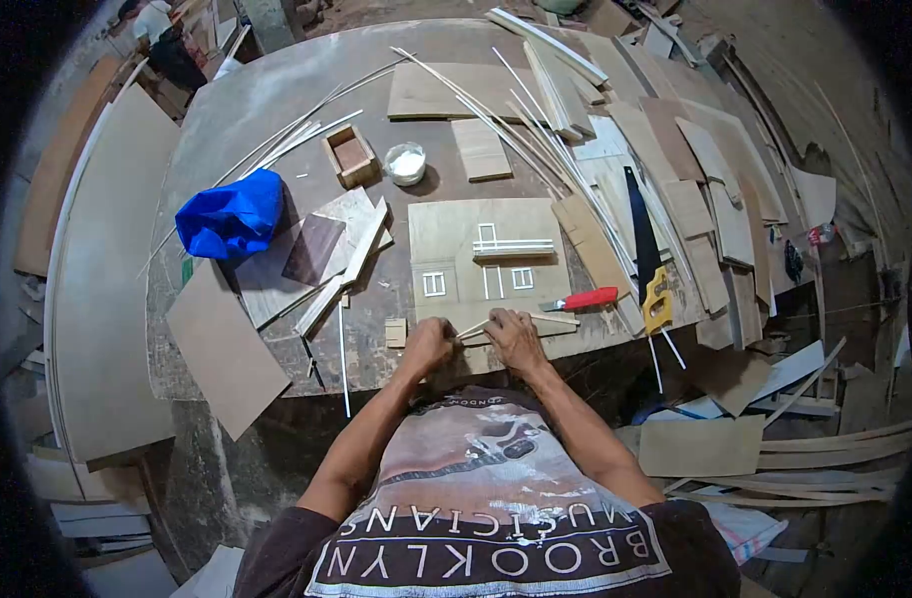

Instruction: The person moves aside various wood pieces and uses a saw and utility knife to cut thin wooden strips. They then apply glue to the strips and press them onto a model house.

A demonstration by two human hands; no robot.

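At the near edge of a plywood board [436,224], my left hand [429,347] is closed on one end of a thin wooden strip [473,330]. My right hand [517,344] has its fingers closed over the same strip, close beside the left. Another pale strip end [556,319] sticks out to the right of my right hand. On the board are small white window frames [434,284], a door frame [493,283] and a raised ledge of strips [514,248]. A red-handled knife or cutter [588,299] lies at the right. Small grooved wood block [396,333] sits left of my left hand.
A yellow-handled handsaw [655,289] lies right of the board. Beyond the board stand a white tub of paste [406,164] and a small wooden box [351,156]. A blue bag [230,214] lies left. Wood sheets [715,204] and long strips [496,130] cover the right side.
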